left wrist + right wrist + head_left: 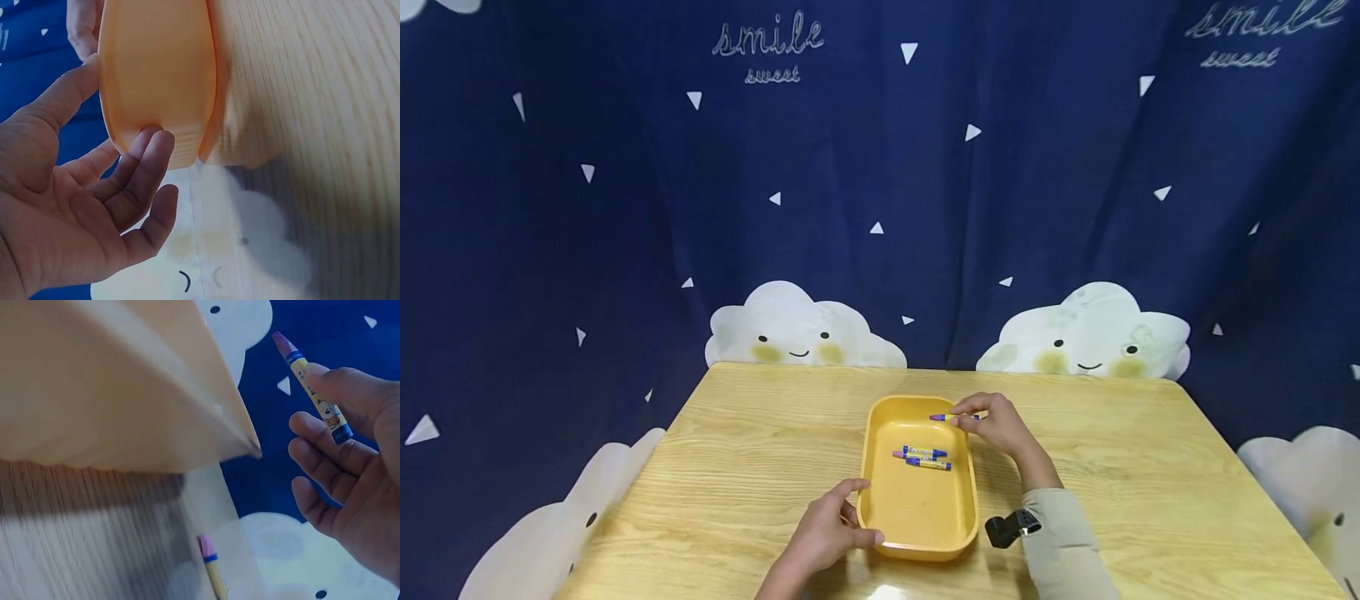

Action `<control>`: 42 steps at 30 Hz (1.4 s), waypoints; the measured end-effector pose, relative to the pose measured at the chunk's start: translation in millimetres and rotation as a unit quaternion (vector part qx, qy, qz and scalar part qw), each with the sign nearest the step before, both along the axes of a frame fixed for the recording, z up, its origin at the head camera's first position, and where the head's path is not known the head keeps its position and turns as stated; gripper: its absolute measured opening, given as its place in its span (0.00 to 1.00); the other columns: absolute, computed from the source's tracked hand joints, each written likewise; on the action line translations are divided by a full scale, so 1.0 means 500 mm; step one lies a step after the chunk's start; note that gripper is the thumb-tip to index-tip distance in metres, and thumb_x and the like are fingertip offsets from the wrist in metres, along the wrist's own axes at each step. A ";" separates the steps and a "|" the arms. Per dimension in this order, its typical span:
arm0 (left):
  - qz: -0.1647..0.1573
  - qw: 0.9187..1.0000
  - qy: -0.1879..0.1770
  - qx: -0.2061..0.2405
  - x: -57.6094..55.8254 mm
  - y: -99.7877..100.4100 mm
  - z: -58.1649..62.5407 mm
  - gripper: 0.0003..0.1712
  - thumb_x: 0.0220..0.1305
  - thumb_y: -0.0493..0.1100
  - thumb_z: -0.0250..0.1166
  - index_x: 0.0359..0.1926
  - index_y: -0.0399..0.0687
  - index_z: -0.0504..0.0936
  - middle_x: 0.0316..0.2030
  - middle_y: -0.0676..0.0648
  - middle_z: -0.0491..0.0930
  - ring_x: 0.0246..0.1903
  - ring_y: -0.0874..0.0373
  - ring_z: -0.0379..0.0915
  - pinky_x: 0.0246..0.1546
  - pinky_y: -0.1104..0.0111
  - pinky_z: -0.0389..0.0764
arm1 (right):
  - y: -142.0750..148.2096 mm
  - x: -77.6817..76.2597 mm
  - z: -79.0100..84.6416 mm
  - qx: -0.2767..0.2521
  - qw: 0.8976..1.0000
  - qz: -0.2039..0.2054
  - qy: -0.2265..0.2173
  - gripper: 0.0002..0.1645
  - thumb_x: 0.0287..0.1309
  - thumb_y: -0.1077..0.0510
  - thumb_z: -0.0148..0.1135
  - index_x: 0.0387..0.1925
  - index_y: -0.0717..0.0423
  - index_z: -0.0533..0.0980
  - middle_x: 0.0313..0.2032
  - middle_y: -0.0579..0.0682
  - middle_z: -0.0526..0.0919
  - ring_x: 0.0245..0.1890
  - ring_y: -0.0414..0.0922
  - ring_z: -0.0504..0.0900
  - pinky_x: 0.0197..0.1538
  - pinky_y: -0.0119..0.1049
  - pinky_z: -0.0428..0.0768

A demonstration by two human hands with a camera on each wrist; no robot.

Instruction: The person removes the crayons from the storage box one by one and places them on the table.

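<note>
The right hand (997, 425) pinches a crayon (319, 397) with a purple tip and a yellow wrapper banded in blue. In the head view it is over the far right rim of a yellow tray (917, 521). Several crayons (928, 464) lie together inside, towards the middle of the tray, with pink and blue tips. At the tray's near left corner, the left hand (827, 529) holds the rim with its thumb and fingers. The left wrist view shows some of its fingers (159, 147) curled by the outer wall.
Another crayon (214, 578), pink-tipped, lies on the wooden table (760, 442) below the right hand in the right wrist view. A dark blue curtain (865, 150) with clouds and triangles hangs behind the table. A small black camera (1011, 527) is strapped to the right wrist.
</note>
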State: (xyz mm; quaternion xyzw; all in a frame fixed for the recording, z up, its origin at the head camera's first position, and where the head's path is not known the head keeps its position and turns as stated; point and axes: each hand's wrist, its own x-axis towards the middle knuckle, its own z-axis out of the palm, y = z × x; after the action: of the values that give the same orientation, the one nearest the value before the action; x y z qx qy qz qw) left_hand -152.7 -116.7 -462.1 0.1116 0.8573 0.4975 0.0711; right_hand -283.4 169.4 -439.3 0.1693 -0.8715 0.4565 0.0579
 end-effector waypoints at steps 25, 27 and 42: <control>-0.001 1.000 0.018 0.010 -0.001 0.001 -0.006 0.48 0.40 0.44 0.77 0.62 0.35 0.65 0.50 0.36 0.71 0.46 0.41 0.69 0.44 0.49 0.73 | 0.121 0.010 -0.063 -0.049 0.995 -0.081 -0.033 0.08 0.51 0.63 0.67 0.35 0.62 0.83 0.39 0.56 0.82 0.42 0.52 0.76 0.40 0.39 0.75; -0.002 1.000 0.025 0.005 -0.002 0.000 -0.007 0.48 0.41 0.45 0.77 0.62 0.34 0.65 0.53 0.36 0.70 0.49 0.39 0.68 0.47 0.47 0.70 | 0.131 0.011 -0.071 -0.056 0.994 -0.087 -0.036 0.08 0.52 0.64 0.66 0.35 0.63 0.83 0.39 0.56 0.82 0.41 0.50 0.76 0.39 0.38 0.75; 0.005 0.999 0.043 -0.011 0.003 0.011 -0.017 0.52 0.40 0.47 0.78 0.63 0.31 0.62 0.55 0.34 0.69 0.46 0.42 0.71 0.43 0.51 0.74 | 0.163 0.004 -0.128 -0.053 0.990 -0.104 -0.075 0.08 0.50 0.66 0.67 0.34 0.67 0.82 0.36 0.58 0.77 0.34 0.46 0.73 0.35 0.35 0.73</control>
State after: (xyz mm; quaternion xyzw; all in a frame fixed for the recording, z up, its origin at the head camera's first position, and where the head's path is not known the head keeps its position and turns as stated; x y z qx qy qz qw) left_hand -151.0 -111.0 -470.6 0.1281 0.8656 0.4830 0.0332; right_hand -281.3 250.8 -503.5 0.0394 -0.8608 0.5050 0.0484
